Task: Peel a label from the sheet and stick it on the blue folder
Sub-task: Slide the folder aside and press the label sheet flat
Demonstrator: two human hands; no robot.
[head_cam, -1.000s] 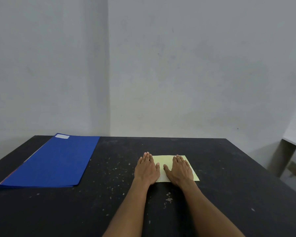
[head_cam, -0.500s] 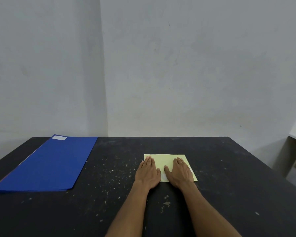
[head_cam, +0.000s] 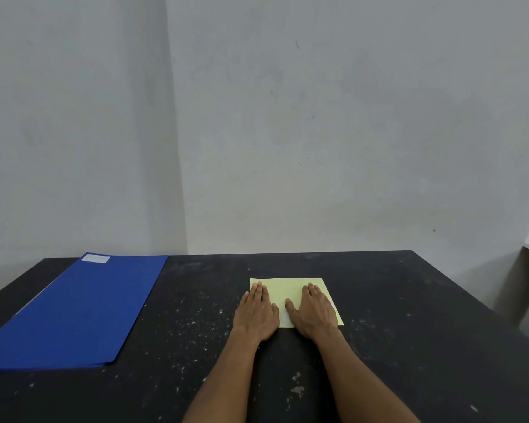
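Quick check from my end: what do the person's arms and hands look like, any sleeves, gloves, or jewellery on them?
Both forearms are bare for all their visible length; no sleeves enter the frame. The left hand and right hand wear no gloves, and no rings, watch or wristband can be seen on the fingers or wrists. No marks or bandages show at this resolution.

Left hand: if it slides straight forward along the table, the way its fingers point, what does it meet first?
The left hand lies flat, fingers on the yellow sheet. Ahead lies only the sheet's far edge, then bare black table up to the wall. The blue folder stays off to the left.
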